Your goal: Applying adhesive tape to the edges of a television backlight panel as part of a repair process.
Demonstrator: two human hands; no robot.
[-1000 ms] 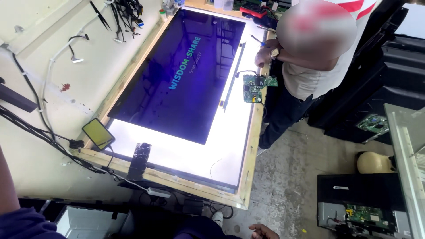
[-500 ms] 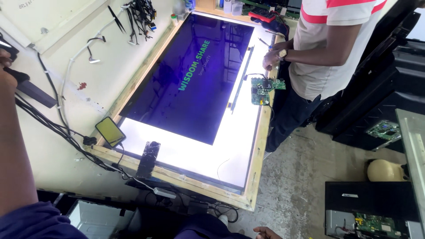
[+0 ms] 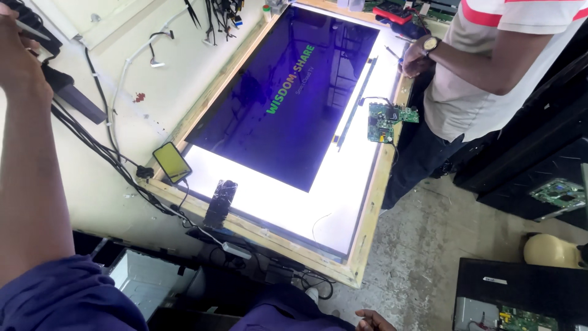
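Reaching up to the far left, the person's left hand point(image 3: 21, 58) lay against a black adapter block point(image 3: 37, 34) and its black cables point(image 3: 92, 144) on the pale worktop point(image 3: 86, 190); whether the grip was clenched or released could not be told, since the fingers ran out of view. The right hand point(image 3: 375, 320) showed only at the bottom edge, fingers loosely curled, grasping nothing. Beyond the cables, a lit display panel point(image 3: 288, 110) lay flat in a wooden frame point(image 3: 367, 214), with a phone point(image 3: 172, 162) at its near corner. A green circuit board point(image 3: 386, 119) rested on the panel's right edge, beside a co-worker's hand point(image 3: 416, 60).
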